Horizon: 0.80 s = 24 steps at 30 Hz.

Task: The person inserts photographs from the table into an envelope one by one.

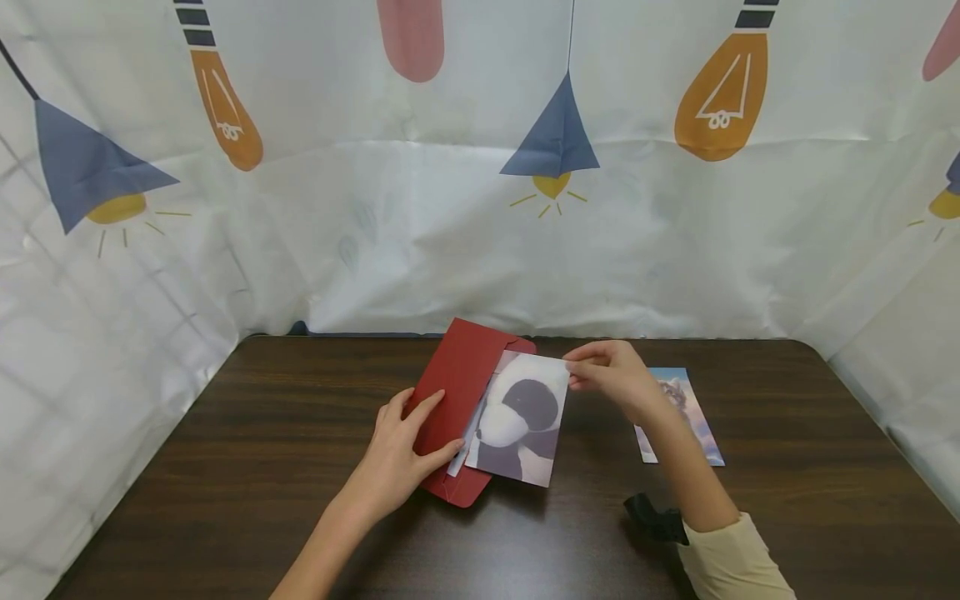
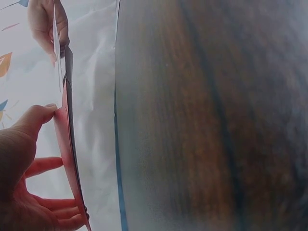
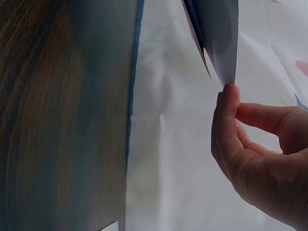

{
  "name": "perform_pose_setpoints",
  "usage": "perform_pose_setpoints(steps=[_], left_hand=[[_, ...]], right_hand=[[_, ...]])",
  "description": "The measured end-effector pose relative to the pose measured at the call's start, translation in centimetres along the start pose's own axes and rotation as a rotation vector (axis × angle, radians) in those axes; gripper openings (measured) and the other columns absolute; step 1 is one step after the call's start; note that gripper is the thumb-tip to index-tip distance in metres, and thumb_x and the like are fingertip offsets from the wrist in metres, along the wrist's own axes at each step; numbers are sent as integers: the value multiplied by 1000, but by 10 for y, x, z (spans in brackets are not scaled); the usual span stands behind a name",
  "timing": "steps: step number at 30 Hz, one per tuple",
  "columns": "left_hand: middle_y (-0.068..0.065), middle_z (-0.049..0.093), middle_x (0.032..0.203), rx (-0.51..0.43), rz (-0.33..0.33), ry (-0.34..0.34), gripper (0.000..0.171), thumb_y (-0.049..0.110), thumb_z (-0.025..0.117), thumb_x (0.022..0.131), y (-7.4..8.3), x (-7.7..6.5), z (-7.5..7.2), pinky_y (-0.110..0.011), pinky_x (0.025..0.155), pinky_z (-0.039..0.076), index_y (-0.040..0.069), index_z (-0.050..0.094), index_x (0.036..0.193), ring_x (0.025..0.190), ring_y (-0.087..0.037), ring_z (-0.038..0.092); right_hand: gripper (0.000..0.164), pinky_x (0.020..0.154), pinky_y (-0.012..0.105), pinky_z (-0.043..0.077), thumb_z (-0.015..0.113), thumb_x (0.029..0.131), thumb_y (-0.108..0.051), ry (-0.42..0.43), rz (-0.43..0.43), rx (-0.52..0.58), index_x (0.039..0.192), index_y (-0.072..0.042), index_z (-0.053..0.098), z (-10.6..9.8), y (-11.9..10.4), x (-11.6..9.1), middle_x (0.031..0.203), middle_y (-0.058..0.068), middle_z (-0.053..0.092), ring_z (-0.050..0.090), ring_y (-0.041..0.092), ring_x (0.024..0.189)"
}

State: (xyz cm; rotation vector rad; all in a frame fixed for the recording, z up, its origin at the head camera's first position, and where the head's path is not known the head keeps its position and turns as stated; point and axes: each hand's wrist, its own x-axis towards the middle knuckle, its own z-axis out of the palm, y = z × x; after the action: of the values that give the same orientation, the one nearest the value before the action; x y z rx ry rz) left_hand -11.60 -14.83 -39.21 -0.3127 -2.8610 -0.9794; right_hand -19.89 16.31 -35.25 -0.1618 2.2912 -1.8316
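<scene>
We see the left hand with its fingers spread apart over a red envelope, the fingertips pressing on its upper face and the thumb reaching to the edge of its opening. The right hand pinches the upper right corner of a photo between thumb and fingers; we make out a black-and-white plush animal on it. The photo lies tilted between the two hands, its left side overlapping the envelope's opening, though we cannot tell whether any of it is tucked inside. Just beyond the left thumb we notice a narrow strip of a pale sheet showing along that opening. Under the right forearm and partly hidden by it, a second picture in blue and pink rests on the dark wooden counter, apart from the envelope. Nearer us than the right hand, a black object sits beside the cuff of a beige sleeve. Beyond both hands, we see a white cloth printed with lamps and bulbs.
</scene>
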Motion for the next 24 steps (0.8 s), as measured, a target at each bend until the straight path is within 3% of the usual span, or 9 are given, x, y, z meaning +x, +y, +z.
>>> perform_pose_setpoints(steps=[12,24], left_hand=[[-28,42,153,4,-1,0,70,31,85,89,0,0,1,-56,94,58,9,58,150,134,-46,42],[-27,44,150,0,18,20,67,28,86,89,0,0,3,-54,90,60,8,60,148,131,-46,44]], right_hand=[[26,80,31,64,64,101,3,9,-6,51,121,22,64,13,1,-1,92,11,75,73,12,74],[29,79,33,64,64,101,3,-2,-13,74,122,23,63,19,1,0,97,19,76,75,14,74]])
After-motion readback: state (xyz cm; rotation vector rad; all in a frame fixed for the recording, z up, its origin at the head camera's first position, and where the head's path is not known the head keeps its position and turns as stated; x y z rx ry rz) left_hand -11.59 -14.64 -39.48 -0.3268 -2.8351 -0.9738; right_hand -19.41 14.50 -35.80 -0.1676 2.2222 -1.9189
